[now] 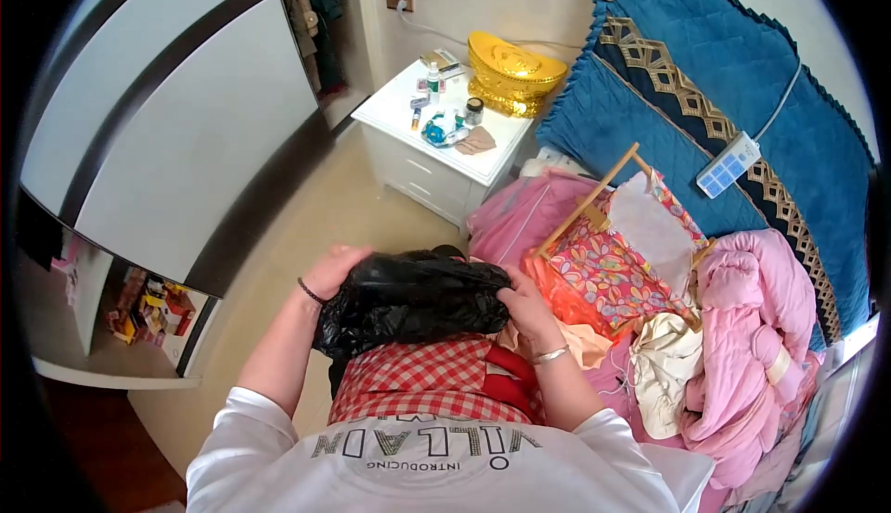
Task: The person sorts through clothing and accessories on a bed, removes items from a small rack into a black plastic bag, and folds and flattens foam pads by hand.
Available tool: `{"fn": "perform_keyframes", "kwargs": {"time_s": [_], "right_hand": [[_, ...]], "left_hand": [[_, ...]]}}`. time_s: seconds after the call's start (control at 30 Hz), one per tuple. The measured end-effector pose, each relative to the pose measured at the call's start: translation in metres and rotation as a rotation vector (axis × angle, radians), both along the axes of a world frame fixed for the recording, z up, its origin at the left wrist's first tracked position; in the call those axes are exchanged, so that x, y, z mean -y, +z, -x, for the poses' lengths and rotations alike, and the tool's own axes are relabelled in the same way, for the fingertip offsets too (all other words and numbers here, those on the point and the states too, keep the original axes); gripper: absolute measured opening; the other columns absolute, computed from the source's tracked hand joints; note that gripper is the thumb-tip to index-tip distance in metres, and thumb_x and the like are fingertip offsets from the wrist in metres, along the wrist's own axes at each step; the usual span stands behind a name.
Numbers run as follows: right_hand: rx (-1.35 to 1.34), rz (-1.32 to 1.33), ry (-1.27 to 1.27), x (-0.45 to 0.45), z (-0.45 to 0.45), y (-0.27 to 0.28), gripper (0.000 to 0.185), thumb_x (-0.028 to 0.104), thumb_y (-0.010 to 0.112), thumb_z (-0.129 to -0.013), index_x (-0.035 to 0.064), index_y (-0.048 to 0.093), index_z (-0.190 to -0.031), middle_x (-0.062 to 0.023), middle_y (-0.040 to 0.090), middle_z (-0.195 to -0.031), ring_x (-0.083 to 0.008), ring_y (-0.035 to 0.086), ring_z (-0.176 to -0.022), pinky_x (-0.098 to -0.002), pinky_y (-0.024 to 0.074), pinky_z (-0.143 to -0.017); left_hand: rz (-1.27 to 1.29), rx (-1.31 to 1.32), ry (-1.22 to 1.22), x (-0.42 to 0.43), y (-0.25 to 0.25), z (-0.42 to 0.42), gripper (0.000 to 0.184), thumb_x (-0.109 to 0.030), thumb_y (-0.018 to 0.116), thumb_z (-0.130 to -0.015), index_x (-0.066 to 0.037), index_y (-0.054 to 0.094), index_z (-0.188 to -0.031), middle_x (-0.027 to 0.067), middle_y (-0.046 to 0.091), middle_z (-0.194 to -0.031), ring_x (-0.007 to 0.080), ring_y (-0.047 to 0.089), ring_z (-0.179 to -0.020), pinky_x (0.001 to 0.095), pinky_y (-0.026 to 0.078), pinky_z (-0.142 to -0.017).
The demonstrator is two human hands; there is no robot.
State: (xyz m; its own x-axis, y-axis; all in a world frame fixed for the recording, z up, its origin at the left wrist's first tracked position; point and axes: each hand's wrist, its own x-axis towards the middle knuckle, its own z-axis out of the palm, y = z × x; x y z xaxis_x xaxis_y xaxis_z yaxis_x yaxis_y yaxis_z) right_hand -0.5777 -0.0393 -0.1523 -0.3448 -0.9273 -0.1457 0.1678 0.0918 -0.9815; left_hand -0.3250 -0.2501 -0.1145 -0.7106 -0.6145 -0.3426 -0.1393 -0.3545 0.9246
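Note:
A crumpled black plastic bag (422,295) is stretched sideways between my two hands, in front of my waist. My left hand (336,274), with a dark beaded bracelet at the wrist, grips the bag's left end; part of its fingers is hidden behind the plastic. At the other end, my right hand (529,309) pinches the bag's edge, a silver bangle on that wrist. Just below the bag shows a red-and-white checked cloth (408,374) at my waist. Whether anything is inside the bag cannot be seen.
A floral fabric basket with wooden rods (622,267) lies on the bed, beside a cream cloth (666,365) and a pink quilt (752,327). The white nightstand (394,96) carries a gold ingot-shaped box (515,72) and small bottles. A power strip (729,165) rests against the blue headboard (677,12).

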Motion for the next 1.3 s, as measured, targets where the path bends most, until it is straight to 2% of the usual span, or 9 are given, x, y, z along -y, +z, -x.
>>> {"fn": "perform_keyframes", "kwargs": {"time_s": [0.13,0.23,0.3,0.37,0.43,0.5,0.73,0.83,1.3], "right_hand": [[0.686,0.049,0.042,-0.007,-0.004,0.016,0.038,-0.001,0.047,-0.083,-0.0041,0.049,-0.121,-0.0079,0.06,-0.11,-0.0176,0.058,-0.097,-0.0287,0.0458,-0.087],[0.648,-0.042,-0.067,-0.002,0.0,0.011,0.035,0.002,0.049,-0.085,-0.0028,0.051,-0.12,-0.0081,0.061,-0.108,-0.0167,0.059,-0.094,-0.0277,0.0471,-0.085],[0.541,-0.068,-0.121,0.002,0.003,0.003,0.031,0.006,0.053,-0.086,-0.0031,0.053,-0.115,-0.0073,0.062,-0.103,-0.0166,0.06,-0.09,-0.0282,0.0485,-0.08],[-0.282,-0.127,-0.2,0.003,0.008,0.002,0.028,0.01,0.057,-0.085,-0.0039,0.054,-0.109,-0.0103,0.064,-0.097,-0.0198,0.061,-0.085,-0.0301,0.0486,-0.075],[-0.544,-0.163,-0.186,0.002,0.001,0.014,0.031,0.009,0.062,-0.082,-0.0021,0.052,-0.109,-0.0115,0.061,-0.097,-0.0226,0.059,-0.087,-0.0334,0.0466,-0.077],[-1.301,-0.033,-0.358,0.003,-0.024,0.052,0.037,0.004,0.063,-0.075,-0.0007,0.051,-0.11,-0.0167,0.055,-0.102,-0.0324,0.053,-0.096,-0.0388,0.0422,-0.085],[-1.035,0.375,0.324,0.024,-0.073,0.028,0.035,0.011,0.061,-0.076,0.0076,0.056,-0.111,-0.0144,0.053,-0.112,-0.0339,0.049,-0.106,-0.0445,0.0399,-0.089],[-1.208,-0.432,0.753,0.028,-0.068,-0.017,0.041,0.035,0.048,-0.088,0.0228,0.051,-0.127,-0.0159,0.035,-0.14,-0.0352,0.026,-0.131,-0.0569,0.0239,-0.102],[-1.24,-0.418,0.701,0.024,-0.071,-0.021,0.044,0.035,0.053,-0.085,0.0203,0.05,-0.127,-0.0158,0.032,-0.141,-0.0317,0.023,-0.133,-0.0622,0.0265,-0.098]], "left_hand": [[0.058,0.173,0.027,0.01,-0.029,0.002,0.034,-0.029,0.054,-0.091,0.002,0.067,-0.085,0.0036,0.065,-0.079,0.0102,0.058,-0.072,0.024,0.047,-0.068],[0.223,0.201,0.181,0.01,-0.028,0.009,0.037,-0.032,0.053,-0.091,0.003,0.065,-0.092,0.0035,0.065,-0.085,0.0104,0.057,-0.077,0.0241,0.046,-0.073],[0.036,0.023,0.219,0.003,-0.014,0.012,0.038,-0.033,0.053,-0.092,0.003,0.062,-0.1,0.0048,0.064,-0.093,0.0109,0.057,-0.082,0.0239,0.045,-0.079],[0.009,0.011,0.162,-0.007,0.012,0.016,0.031,-0.025,0.055,-0.09,0.002,0.06,-0.104,0.0053,0.064,-0.096,0.011,0.057,-0.084,0.0243,0.046,-0.08],[0.4,0.262,-0.197,-0.025,0.048,0.022,0.023,-0.016,0.058,-0.088,-0.001,0.061,-0.105,0.0054,0.064,-0.095,0.0108,0.057,-0.086,0.0252,0.047,-0.08],[0.401,0.215,-0.234,-0.022,0.018,0.026,0.021,-0.01,0.059,-0.086,-0.002,0.061,-0.105,0.0037,0.064,-0.093,0.0102,0.057,-0.085,0.0262,0.047,-0.078],[0.396,0.143,-0.314,-0.023,0.0,0.046,0.027,-0.02,0.052,-0.09,0.0,0.058,-0.108,0.0077,0.064,-0.093,0.0134,0.056,-0.087,0.0264,0.045,-0.08],[0.552,0.148,-0.202,-0.001,-0.019,0.046,0.034,-0.025,0.051,-0.091,-0.002,0.056,-0.115,0.0114,0.063,-0.103,0.0184,0.057,-0.095,0.0301,0.044,-0.085],[0.683,0.268,0.003,0.008,0.008,0.023,0.069,-0.028,0.073,-0.076,-0.004,0.039,-0.13,0.0132,0.054,-0.116,0.0204,0.051,-0.106,0.0332,0.042,-0.091]]}}
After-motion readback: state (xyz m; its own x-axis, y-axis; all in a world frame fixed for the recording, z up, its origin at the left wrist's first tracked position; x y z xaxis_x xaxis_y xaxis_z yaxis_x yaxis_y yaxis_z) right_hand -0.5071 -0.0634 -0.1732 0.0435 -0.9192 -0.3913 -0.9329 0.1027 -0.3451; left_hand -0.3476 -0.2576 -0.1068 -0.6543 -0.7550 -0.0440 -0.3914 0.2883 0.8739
